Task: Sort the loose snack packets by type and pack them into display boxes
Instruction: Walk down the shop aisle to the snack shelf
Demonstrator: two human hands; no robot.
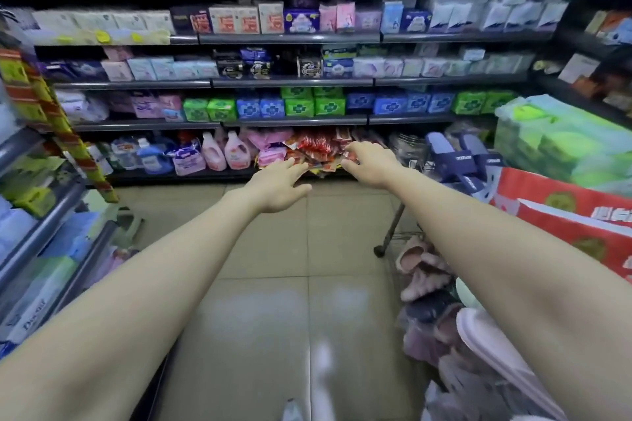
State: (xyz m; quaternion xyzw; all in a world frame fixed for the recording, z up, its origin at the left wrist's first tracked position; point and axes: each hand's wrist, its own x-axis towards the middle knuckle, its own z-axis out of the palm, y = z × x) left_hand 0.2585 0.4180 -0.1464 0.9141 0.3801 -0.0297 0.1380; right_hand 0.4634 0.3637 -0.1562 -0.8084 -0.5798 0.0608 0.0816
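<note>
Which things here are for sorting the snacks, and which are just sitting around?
For the job:
- snack packets, a red and orange pile
- left hand and right hand, both reaching for the pile

Just sitting around:
- pink bottles
- blue slippers
- green and blue packs higher up
- pink slippers

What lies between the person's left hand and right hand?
In the head view, a heap of loose red snack packets lies between the left hand and the right hand.
</note>
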